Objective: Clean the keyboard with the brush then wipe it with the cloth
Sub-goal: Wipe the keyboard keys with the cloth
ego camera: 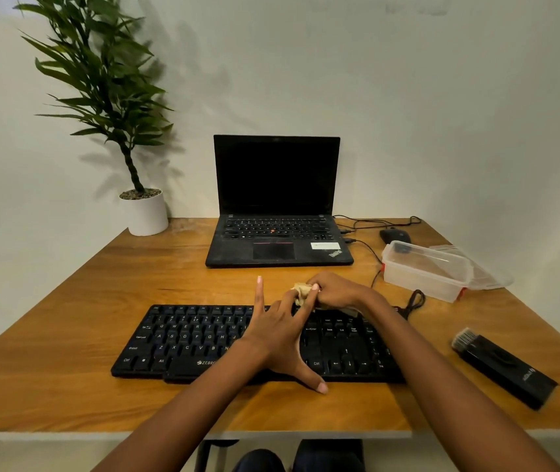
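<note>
A black keyboard [190, 338] lies across the front of the wooden desk [67, 335]. My left hand [282, 332] rests flat over its middle keys with fingers spread and straight. Beyond the keyboard's far edge, my right hand [336, 289] grips a crumpled beige cloth [301, 291] against the upper right keys. A black brush [503, 366] with pale bristles lies on the desk to the right of the keyboard, apart from both hands.
An open black laptop [276, 240] stands behind the keyboard. A clear plastic container [425, 270] with its lid beside it, a black mouse [395, 236] and cables sit at the back right. A potted plant [144, 212] stands at the back left.
</note>
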Tool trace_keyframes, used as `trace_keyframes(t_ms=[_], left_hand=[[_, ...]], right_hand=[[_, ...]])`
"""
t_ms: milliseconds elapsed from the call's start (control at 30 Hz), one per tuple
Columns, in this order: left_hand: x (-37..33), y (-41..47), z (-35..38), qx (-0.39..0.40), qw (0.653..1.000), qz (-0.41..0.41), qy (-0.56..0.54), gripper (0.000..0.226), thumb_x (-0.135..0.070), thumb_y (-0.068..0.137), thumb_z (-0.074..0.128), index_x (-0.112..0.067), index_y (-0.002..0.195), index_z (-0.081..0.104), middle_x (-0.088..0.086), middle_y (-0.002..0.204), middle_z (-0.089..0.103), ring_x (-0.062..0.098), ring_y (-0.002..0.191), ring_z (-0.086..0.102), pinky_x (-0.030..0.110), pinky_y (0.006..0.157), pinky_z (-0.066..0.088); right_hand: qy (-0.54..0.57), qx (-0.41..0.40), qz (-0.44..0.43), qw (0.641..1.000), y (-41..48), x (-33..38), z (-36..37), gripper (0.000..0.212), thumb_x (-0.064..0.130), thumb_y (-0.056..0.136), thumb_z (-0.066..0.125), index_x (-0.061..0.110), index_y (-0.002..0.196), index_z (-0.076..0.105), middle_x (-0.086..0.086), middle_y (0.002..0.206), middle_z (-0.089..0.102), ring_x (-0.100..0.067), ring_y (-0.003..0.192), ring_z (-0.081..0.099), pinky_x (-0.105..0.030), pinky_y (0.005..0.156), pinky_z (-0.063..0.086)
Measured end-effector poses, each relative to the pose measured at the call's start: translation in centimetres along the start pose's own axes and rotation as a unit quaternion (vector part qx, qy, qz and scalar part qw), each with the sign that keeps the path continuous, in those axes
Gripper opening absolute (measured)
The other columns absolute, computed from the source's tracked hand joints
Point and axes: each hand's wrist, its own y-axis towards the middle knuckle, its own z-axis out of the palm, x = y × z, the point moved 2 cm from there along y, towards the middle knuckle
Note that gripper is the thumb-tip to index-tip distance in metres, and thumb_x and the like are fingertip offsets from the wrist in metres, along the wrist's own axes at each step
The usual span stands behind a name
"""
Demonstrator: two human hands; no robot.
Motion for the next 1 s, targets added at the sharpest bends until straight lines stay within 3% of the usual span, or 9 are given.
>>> trace_keyframes(t_ms=[133,200,300,433,567,700,867,1000], left_hand=[[0.1,-0.2,-0.1,0.000,1.000,-0.002,-0.005,0.140,-0.084,0.057,0.058,-0.018,0.140,-0.034,0.013,0.156,0.007,0.028,0.146,0.005,0.064,0.097,-0.031],[0.1,-0.2,0.0,0.000,1.000,-0.001,-0.008,0.141,-0.084,0.056,0.058,-0.019,0.140,-0.033,0.014,0.151,0.018,0.028,0.143,0.013,0.062,0.097,-0.032],[0.2,-0.1,0.2,0.001,1.000,0.001,-0.018,0.140,-0.085,0.056,0.058,-0.021,0.133,-0.040,0.013,0.140,0.034,0.028,0.136,0.028,0.062,0.100,-0.030],[0.3,0.0,0.4,0.000,1.000,0.005,-0.019,0.140,-0.086,0.055,0.057,-0.021,0.135,-0.038,0.014,0.137,0.037,0.029,0.133,0.032,0.064,0.101,-0.028],[0.4,-0.1,0.5,-0.003,1.000,0.001,-0.015,0.140,-0.086,0.056,0.056,-0.021,0.138,-0.037,0.015,0.138,0.036,0.029,0.135,0.030,0.065,0.100,-0.027],[0.5,0.0,0.5,-0.006,1.000,0.005,-0.013,0.140,-0.086,0.055,0.057,-0.021,0.134,-0.039,0.013,0.137,0.037,0.028,0.133,0.032,0.060,0.094,-0.036],[0.5,0.1,0.6,-0.017,1.000,0.008,-0.009,0.142,-0.087,0.054,0.057,-0.020,0.137,-0.036,0.013,0.131,0.041,0.029,0.128,0.038,0.064,0.098,-0.031],[0.4,0.1,0.7,-0.016,1.000,0.013,-0.008,0.139,-0.086,0.056,0.056,-0.021,0.137,-0.037,0.014,0.134,0.039,0.029,0.131,0.034,0.064,0.099,-0.029]], right_hand=[[0.002,0.011,-0.022,1.000,-1.2,-0.6,-0.8,0.022,0.003,0.085,0.058,0.020,0.071,0.056,0.009,0.073,0.053,-0.003,0.067,0.047,-0.012,0.059,0.037],[-0.027,0.016,-0.001,1.000,-2.1,-2.1,-2.2,0.013,0.005,0.083,0.061,0.018,0.083,0.059,0.011,0.078,0.051,-0.003,0.071,0.046,-0.016,0.062,0.035],[-0.023,0.005,0.036,0.999,-3.1,-3.9,-3.8,0.018,0.006,0.078,0.066,0.018,0.092,0.062,0.009,0.084,0.054,-0.005,0.075,0.050,-0.018,0.064,0.036],[0.011,-0.005,0.001,1.000,-2.0,-2.0,-2.1,0.014,0.002,0.075,0.068,0.012,0.085,0.065,0.002,0.086,0.060,-0.013,0.080,0.054,-0.026,0.073,0.042],[0.059,-0.019,-0.052,0.997,-1.0,0.0,0.0,0.026,-0.002,0.077,0.065,0.022,0.068,0.059,0.007,0.075,0.056,-0.004,0.070,0.052,-0.015,0.063,0.041],[0.019,-0.006,-0.024,1.000,-2.3,-2.1,-1.7,0.026,0.001,0.076,0.069,0.025,0.074,0.058,0.007,0.082,0.057,-0.004,0.072,0.054,-0.014,0.062,0.041],[0.018,-0.002,0.017,1.000,-3.2,-3.2,-3.6,0.022,0.004,0.073,0.072,0.024,0.073,0.061,0.007,0.079,0.060,-0.006,0.073,0.055,-0.017,0.064,0.039],[0.045,-0.011,-0.003,0.999,-0.6,-0.7,-0.8,0.020,0.002,0.080,0.064,0.020,0.072,0.060,0.003,0.079,0.059,-0.009,0.073,0.054,-0.018,0.062,0.041]])
